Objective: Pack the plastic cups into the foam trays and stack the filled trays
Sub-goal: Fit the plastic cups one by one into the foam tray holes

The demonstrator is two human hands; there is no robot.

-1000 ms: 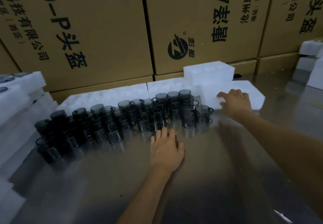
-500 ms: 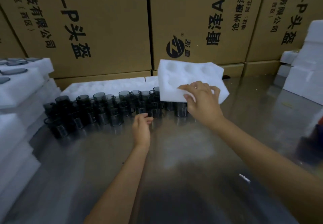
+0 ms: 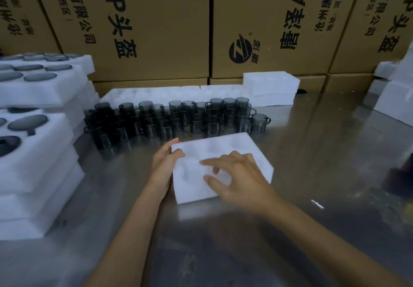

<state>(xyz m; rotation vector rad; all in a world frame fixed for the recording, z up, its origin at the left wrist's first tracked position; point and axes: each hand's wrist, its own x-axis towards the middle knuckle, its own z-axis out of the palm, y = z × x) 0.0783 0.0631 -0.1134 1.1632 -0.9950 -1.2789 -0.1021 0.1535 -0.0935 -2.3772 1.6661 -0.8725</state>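
- Behind everything, cardboard boxes (image 3: 156, 25) printed with black characters form a wall along the back of the steel table (image 3: 324, 152).
- On the left, filled foam trays (image 3: 33, 148) sit stacked with dark cups in their pockets.
- Empty trays (image 3: 270, 87) lie against the boxes.
- Loose smoky plastic cups (image 3: 169, 119) cluster mid-table, just behind the near tray.
- One empty foam tray (image 3: 245, 150) lies flat on the table.
- Left hand (image 3: 164, 166) grips its left edge, thumb on top.
- Right hand (image 3: 239, 177) rests on it, fingers spread and relaxed.
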